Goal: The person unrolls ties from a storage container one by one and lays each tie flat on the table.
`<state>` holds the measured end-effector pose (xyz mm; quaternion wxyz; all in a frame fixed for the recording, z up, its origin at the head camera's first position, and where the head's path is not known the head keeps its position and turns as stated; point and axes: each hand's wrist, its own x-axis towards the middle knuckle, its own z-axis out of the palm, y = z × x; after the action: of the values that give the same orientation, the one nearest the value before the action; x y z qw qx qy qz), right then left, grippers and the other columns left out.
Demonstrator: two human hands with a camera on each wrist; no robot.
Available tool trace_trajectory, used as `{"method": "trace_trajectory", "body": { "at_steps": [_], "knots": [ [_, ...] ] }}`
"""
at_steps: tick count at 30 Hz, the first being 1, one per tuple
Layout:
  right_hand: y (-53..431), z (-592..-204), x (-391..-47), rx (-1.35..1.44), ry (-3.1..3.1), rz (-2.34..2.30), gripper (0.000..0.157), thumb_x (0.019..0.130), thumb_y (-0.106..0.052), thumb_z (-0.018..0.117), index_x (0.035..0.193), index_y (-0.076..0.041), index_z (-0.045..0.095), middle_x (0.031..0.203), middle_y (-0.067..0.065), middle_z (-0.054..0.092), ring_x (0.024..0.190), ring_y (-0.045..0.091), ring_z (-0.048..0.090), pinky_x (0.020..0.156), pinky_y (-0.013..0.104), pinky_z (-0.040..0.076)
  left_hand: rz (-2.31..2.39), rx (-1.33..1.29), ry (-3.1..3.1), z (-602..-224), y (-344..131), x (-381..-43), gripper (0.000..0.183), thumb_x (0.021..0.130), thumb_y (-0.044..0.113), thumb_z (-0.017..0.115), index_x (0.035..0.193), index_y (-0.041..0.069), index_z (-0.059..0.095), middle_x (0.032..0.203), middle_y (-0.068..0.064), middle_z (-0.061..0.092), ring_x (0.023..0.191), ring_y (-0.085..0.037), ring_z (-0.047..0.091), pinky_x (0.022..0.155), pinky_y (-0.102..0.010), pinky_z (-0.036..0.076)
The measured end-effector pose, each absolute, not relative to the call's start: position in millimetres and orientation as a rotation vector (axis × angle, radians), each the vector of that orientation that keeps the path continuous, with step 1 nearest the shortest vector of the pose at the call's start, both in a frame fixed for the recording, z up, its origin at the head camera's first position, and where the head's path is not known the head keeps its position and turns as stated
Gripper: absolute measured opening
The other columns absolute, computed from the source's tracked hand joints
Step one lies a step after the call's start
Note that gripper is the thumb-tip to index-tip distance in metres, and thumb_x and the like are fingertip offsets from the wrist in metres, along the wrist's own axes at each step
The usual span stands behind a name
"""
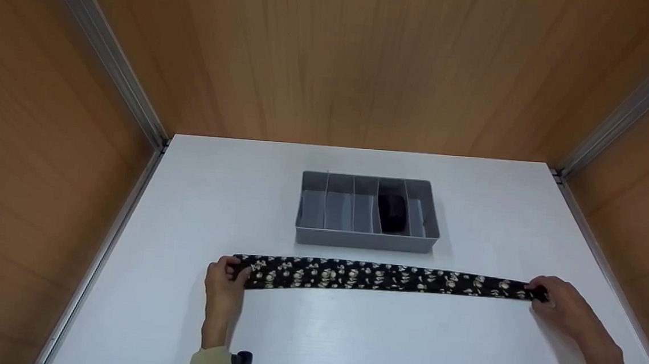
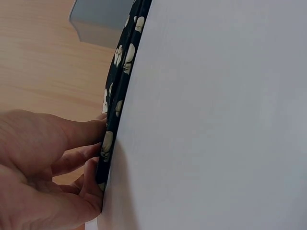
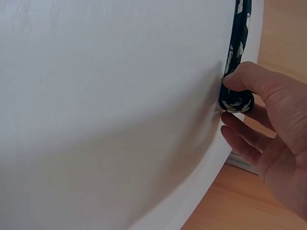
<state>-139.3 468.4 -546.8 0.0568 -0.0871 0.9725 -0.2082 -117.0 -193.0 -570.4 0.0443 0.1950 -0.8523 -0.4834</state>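
Observation:
A long folded strip of black cloth with a pale floral print is stretched sideways in front of the grey box, a little narrower toward the right. Its left end is pinched between the thumb and fingers of my left hand. My right hand grips the other end, thumb on top and fingers behind. In the right wrist view, that cloth end is curled into a small roll beside my right hand. The left wrist view shows stacked layers along the cloth edge, next to my left hand.
Behind the cloth stands a grey divided box with several compartments; a dark rolled bundle fills one right of its middle. The white table meets wooden panels at the back and sides, with metal rails at the corners.

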Motion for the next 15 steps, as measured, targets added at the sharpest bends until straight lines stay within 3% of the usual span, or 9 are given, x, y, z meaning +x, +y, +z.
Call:
{"method": "trace_trajectory", "body": {
  "at_steps": [7,12,15],
  "knots": [
    [468.1,-549.7,-136.3,-0.264,3.018,-0.655,0.029,0.081,0.006,0.077,0.107,0.000,0.066,0.106,0.020,0.066,0.095,0.033,0.061,0.077,0.040,0.051,-1.484,0.570,-2.592,-569.2,-192.6,-115.3,0.028,0.099,0.007,0.067,0.124,-0.005,0.060,0.108,-0.018,0.049,0.100,-0.028,0.048,0.083,-0.038,0.042],
    [470.0,-553.0,-133.2,-0.206,3.015,-0.679,0.027,0.086,0.003,0.074,0.111,0.003,0.064,0.110,0.025,0.064,0.101,0.040,0.061,0.081,0.047,0.051,-1.484,0.574,-2.603,-568.5,-193.5,-116.3,0.028,0.100,0.008,0.067,0.124,-0.005,0.060,0.108,-0.017,0.049,0.100,-0.028,0.048,0.082,-0.038,0.043],
    [471.0,-553.9,-130.1,-0.173,3.014,-0.702,0.028,0.089,0.001,0.073,0.115,0.005,0.064,0.111,0.024,0.064,0.103,0.041,0.061,0.082,0.042,0.052,-1.470,0.581,-2.609,-568.5,-193.7,-117.1,0.028,0.099,0.008,0.068,0.123,-0.005,0.060,0.108,-0.018,0.050,0.100,-0.028,0.049,0.082,-0.038,0.043]
  ]
}}
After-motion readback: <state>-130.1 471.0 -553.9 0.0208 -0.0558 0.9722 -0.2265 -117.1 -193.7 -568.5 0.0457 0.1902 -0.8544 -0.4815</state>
